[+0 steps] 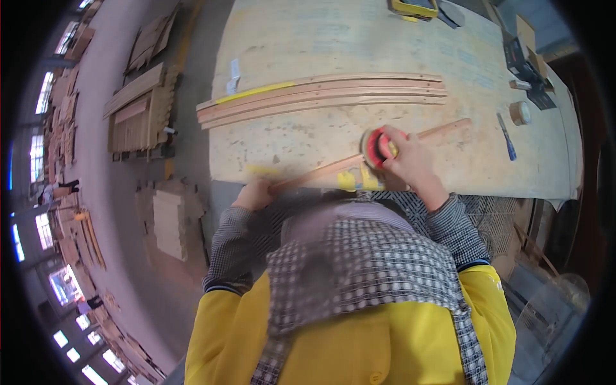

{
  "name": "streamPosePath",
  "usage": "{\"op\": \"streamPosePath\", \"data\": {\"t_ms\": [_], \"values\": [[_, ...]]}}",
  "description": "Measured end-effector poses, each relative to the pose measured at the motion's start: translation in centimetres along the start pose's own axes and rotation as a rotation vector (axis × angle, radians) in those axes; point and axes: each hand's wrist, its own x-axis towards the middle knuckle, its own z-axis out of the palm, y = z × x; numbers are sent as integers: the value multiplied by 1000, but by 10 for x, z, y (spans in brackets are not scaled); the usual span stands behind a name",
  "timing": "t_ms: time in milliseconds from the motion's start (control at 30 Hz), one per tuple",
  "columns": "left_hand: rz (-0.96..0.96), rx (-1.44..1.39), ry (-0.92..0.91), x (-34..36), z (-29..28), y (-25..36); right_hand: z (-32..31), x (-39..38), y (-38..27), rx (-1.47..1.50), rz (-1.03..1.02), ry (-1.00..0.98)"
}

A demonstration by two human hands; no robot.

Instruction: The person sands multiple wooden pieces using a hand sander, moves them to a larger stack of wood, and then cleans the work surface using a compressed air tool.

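Observation:
A long narrow wood strip (321, 172) runs at a slant across the near part of the workbench (289, 144). My left hand (255, 194) is closed around its left end, at the bench's front edge. My right hand (410, 160) grips a round red thing with a pale rim and dark middle (374, 147), set against the middle of the strip. Its exact kind is unclear, as my fingers cover part of it. Yellow pieces (346, 180) sit by the front edge just below it.
Several wood strips (321, 93) lie side by side farther back, one with a yellow stripe. At the right are a tape roll (520, 113), a blue-handled tool (507, 138) and dark boxes (526, 70). A yellow box (414, 9) stands at the back. Stacked boards (138, 119) are on the left.

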Motion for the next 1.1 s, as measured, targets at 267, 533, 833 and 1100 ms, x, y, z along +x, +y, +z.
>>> {"op": "streamPosePath", "data": {"t_ms": [267,533,833,1100], "values": [[136,-97,-33,7,0,-4,75,-15,-121,40,-434,-318],[47,-362,25,-23,-12,-19,40,-12,-45,34,-173,-16],[-194,-1609,605,-40,85,-62,-35,3,123,141,201,322],[666,-2265,359,12,125,-22,-50,-66,160,365,347,521]]}}
